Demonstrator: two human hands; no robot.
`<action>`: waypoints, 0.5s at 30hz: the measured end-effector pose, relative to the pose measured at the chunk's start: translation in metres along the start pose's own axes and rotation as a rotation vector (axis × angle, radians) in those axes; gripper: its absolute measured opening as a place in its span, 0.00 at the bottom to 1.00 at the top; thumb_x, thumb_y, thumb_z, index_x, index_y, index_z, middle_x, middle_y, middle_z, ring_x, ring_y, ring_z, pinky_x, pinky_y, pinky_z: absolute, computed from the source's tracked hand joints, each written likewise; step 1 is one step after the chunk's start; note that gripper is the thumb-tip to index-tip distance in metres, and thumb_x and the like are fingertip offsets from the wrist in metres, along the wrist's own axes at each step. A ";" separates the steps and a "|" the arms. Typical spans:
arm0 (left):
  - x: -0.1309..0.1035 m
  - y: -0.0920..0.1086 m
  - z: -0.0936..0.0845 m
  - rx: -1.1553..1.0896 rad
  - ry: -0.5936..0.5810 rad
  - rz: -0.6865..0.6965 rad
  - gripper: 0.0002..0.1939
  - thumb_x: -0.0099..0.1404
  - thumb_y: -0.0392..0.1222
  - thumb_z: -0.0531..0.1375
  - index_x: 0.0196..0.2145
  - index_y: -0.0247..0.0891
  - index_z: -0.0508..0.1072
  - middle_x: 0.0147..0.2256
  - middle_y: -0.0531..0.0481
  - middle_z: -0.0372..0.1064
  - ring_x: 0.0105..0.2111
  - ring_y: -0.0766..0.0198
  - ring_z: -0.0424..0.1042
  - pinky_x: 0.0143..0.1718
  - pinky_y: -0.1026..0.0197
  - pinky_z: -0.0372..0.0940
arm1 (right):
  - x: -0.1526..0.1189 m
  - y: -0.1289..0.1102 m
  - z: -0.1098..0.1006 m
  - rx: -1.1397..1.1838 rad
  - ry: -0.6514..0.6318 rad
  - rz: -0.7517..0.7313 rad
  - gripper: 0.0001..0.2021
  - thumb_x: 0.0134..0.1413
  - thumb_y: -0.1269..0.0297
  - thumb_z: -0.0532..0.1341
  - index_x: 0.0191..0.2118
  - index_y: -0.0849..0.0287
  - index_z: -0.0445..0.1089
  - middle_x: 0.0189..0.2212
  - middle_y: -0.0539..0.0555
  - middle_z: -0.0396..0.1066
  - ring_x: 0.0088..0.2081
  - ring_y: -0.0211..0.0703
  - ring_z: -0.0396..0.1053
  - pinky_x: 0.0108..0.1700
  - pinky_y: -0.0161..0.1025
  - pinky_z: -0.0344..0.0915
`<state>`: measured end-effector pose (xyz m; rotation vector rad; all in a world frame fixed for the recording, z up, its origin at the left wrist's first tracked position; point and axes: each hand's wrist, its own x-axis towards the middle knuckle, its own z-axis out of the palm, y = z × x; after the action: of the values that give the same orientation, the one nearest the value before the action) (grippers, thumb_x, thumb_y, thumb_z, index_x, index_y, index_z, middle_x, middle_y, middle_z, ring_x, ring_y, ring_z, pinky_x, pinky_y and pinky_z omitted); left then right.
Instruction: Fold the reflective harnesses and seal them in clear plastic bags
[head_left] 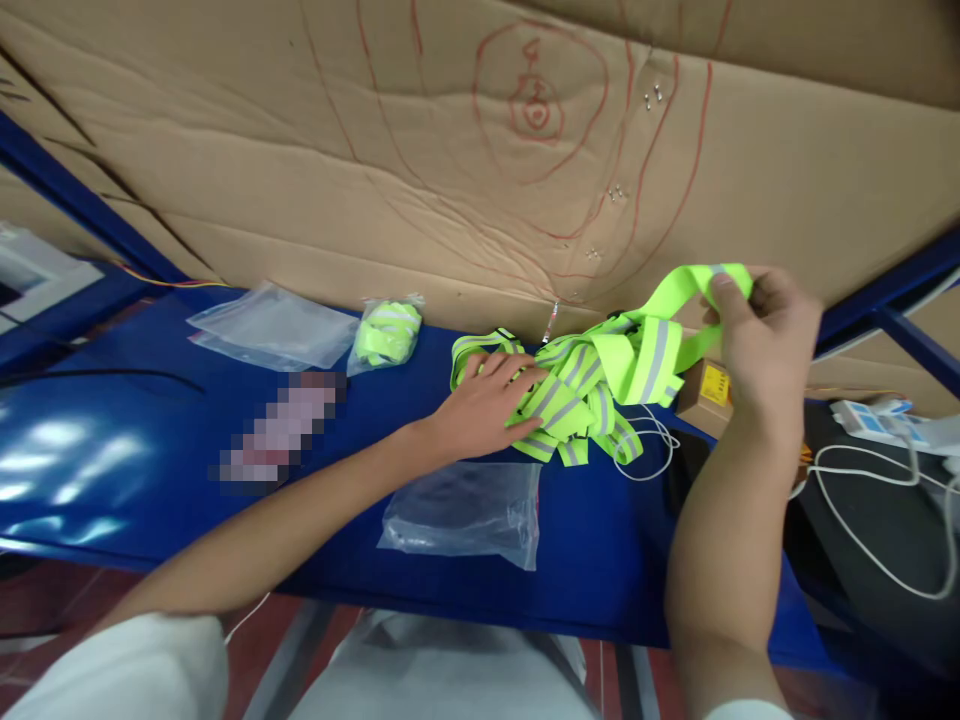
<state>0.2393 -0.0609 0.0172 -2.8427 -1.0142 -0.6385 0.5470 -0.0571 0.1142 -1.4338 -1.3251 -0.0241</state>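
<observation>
A tangled pile of neon yellow reflective straps (570, 390) with grey stripes lies near the back of the blue table. My left hand (487, 405) rests on the pile's left side, fingers spread over the straps. Up at the right, my right hand (769, 325) pinches a loop of reflective strap (694, 285) between thumb and fingers and holds it raised from the pile. In front of the pile a clear plastic bag (465, 510) lies flat. Left of the pile sits a clear bag with a rolled yellow strap (388, 335) inside.
More clear bags (274, 325) lie at the back left of the blue table (150, 430), near a blurred-out item (281, 430). A cardboard wall (337, 150) with red drawn lines stands behind. At right are a small brown box (705, 390) and white cables (847, 460).
</observation>
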 end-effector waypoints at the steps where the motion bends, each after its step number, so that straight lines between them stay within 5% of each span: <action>1: 0.010 0.003 0.000 0.023 -0.038 0.051 0.29 0.71 0.51 0.61 0.63 0.36 0.65 0.63 0.36 0.65 0.59 0.42 0.65 0.57 0.42 0.57 | -0.001 0.002 0.000 -0.168 -0.033 0.019 0.10 0.61 0.60 0.63 0.41 0.61 0.77 0.29 0.56 0.76 0.30 0.41 0.70 0.35 0.40 0.65; 5: 0.042 0.004 0.004 0.049 -0.248 0.233 0.31 0.66 0.37 0.63 0.65 0.34 0.63 0.62 0.37 0.67 0.59 0.44 0.66 0.56 0.44 0.56 | -0.012 -0.006 0.003 -0.655 -0.107 -0.046 0.19 0.59 0.61 0.65 0.53 0.62 0.76 0.51 0.70 0.75 0.50 0.62 0.72 0.54 0.61 0.64; 9: 0.046 0.005 0.000 0.120 -0.323 0.338 0.14 0.64 0.31 0.63 0.48 0.35 0.74 0.46 0.42 0.76 0.48 0.49 0.73 0.49 0.49 0.58 | -0.030 -0.032 0.017 -0.209 -0.561 -0.260 0.18 0.68 0.62 0.56 0.59 0.55 0.72 0.55 0.61 0.76 0.53 0.54 0.75 0.57 0.53 0.68; 12: 0.034 0.003 -0.016 0.200 -0.103 0.443 0.09 0.67 0.30 0.60 0.43 0.39 0.73 0.41 0.46 0.76 0.45 0.54 0.73 0.46 0.51 0.60 | -0.039 -0.045 0.033 0.113 -0.925 -0.251 0.17 0.71 0.59 0.54 0.60 0.52 0.72 0.57 0.55 0.76 0.58 0.48 0.74 0.61 0.47 0.68; 15: 0.022 -0.005 -0.033 0.291 0.328 0.449 0.08 0.70 0.31 0.58 0.40 0.44 0.73 0.43 0.50 0.77 0.46 0.57 0.73 0.49 0.52 0.62 | -0.044 -0.047 0.051 0.343 -1.100 -0.147 0.22 0.72 0.49 0.54 0.63 0.49 0.70 0.61 0.52 0.73 0.63 0.48 0.69 0.66 0.47 0.65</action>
<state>0.2391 -0.0500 0.0560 -2.4713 -0.3639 -0.7920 0.4663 -0.0635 0.0981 -1.0333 -2.1645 0.9671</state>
